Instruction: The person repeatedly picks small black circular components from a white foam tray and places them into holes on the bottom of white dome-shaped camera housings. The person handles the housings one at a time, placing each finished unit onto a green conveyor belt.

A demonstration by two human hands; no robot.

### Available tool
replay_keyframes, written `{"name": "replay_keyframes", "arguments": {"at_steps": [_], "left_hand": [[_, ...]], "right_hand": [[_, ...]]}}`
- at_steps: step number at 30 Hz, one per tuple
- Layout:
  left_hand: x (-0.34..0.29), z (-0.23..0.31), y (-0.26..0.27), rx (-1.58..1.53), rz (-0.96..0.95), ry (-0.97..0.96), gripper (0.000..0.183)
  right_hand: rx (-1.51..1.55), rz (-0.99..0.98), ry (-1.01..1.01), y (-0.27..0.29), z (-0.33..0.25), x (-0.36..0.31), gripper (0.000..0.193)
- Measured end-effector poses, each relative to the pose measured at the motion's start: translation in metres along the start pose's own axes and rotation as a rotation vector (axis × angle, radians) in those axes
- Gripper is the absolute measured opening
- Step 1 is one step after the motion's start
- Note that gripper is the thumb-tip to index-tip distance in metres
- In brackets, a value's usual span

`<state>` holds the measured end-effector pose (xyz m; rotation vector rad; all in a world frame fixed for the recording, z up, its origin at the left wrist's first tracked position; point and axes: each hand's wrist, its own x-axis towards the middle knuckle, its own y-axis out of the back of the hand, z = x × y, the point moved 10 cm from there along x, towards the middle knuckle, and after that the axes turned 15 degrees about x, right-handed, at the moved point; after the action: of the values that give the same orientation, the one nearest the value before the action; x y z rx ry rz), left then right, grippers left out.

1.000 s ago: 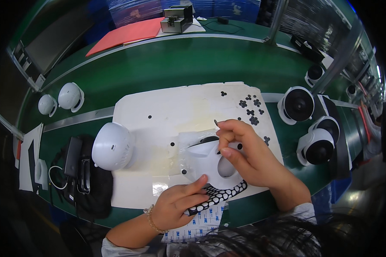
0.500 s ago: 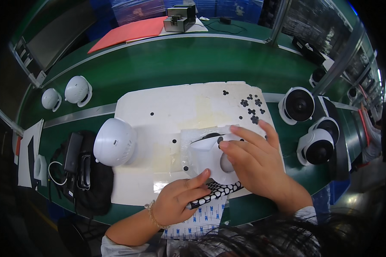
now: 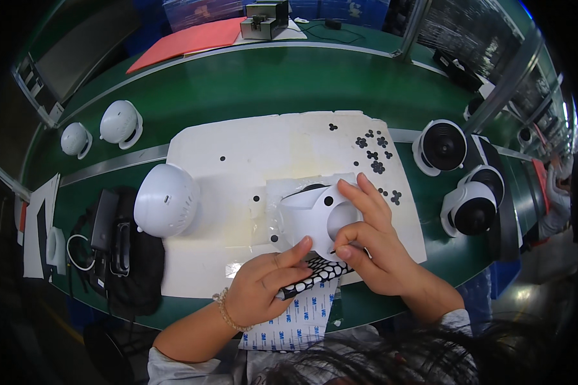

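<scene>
Green bench [image 3: 237, 80] fills most of the view, with a red sheet [image 3: 192, 43] and a metal box [image 3: 263, 22] at its far side. On the near part lies a white card [image 3: 237, 138], with small black pads [image 3: 377, 167] scattered mostly toward its upper right corner. Near the card's lower middle sits a white shell [image 3: 302, 221] on clear plastic, a round black dot [image 3: 328, 201] on its face beside a round opening.

The left hand [image 3: 263, 287] has its fingers closed around the left end of a black sheet with white dots [image 3: 325, 271], the thumb reaching to the shell's lower edge. The right hand [image 3: 382, 253] is at the shell's right side, thumb and index drawn together by a small dark bit; whether they grip it I cannot tell. Below is a blue-printed white sheet [image 3: 302, 319].

A large white dome [image 3: 166, 200] stands left, beside a black bag [image 3: 146, 273]; black-faced cameras [image 3: 444, 146] stand right.
</scene>
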<state>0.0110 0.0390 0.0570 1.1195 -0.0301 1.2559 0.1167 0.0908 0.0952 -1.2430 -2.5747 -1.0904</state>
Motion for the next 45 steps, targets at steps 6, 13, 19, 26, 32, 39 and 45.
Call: {"name": "replay_keyframes", "arguments": {"at_steps": [6, 13, 19, 26, 32, 39, 45], "left_hand": [[-0.001, -0.001, 0.001, 0.005, 0.008, 0.002, 0.039], [0.001, -0.001, 0.000, -0.014, 0.009, 0.028, 0.038], [0.000, -0.002, -0.001, 0.014, -0.018, 0.046, 0.037], [0.002, -0.002, 0.001, 0.005, -0.007, 0.046, 0.036], [-0.001, -0.002, 0.001, 0.030, 0.000, 0.025, 0.037], [-0.002, -0.006, 0.002, -0.064, 0.029, 0.098, 0.033], [-0.008, -0.013, 0.002, -0.187, 0.096, 0.216, 0.021]], "right_hand": [[-0.003, -0.009, -0.004, -0.003, 0.000, 0.001, 0.004], [-0.514, 0.110, 0.280, -0.005, -0.028, -0.022, 0.015], [-0.463, 0.120, 0.167, 0.011, -0.025, -0.009, 0.028], [0.244, -0.026, -0.186, 0.021, 0.034, 0.048, 0.024], [0.470, -0.162, -0.253, 0.005, 0.046, 0.052, 0.021], [0.267, 0.059, -0.109, 0.026, 0.029, 0.050, 0.027], [-0.085, 0.159, 0.199, 0.022, -0.035, -0.016, 0.033]]}}
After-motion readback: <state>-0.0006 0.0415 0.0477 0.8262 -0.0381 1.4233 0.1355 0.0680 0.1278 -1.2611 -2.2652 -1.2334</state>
